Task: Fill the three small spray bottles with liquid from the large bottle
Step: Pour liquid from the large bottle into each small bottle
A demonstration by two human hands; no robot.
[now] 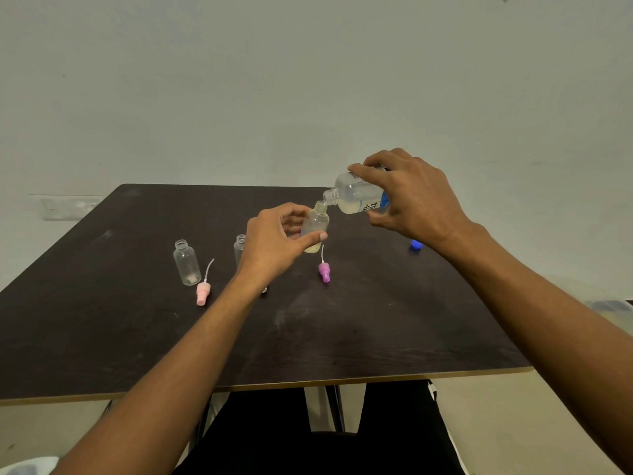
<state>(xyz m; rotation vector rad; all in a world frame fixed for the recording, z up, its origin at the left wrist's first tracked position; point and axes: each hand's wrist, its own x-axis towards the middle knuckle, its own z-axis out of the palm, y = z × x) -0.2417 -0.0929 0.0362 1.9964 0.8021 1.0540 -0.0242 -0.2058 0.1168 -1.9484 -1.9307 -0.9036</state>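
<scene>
L hand [277, 241]: fingers curled round small spray bottle [317, 228], over mid desk [342, 337].
R hand [411, 197]: fingers grip large bottle [359, 197], tipped, neck at small bottle's mouth.
Spare bottle [186, 262]: upright, uncapped, desk L side.

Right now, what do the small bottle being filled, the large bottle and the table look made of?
Small bottle: likely clear, slightly frosted plastic; the pale liquid shows through.
Large bottle: translucent plastic with a printed blue label, probably glossy.
Table: dark matt board, perhaps laminate, scuffed, with a pale edge.
</scene>
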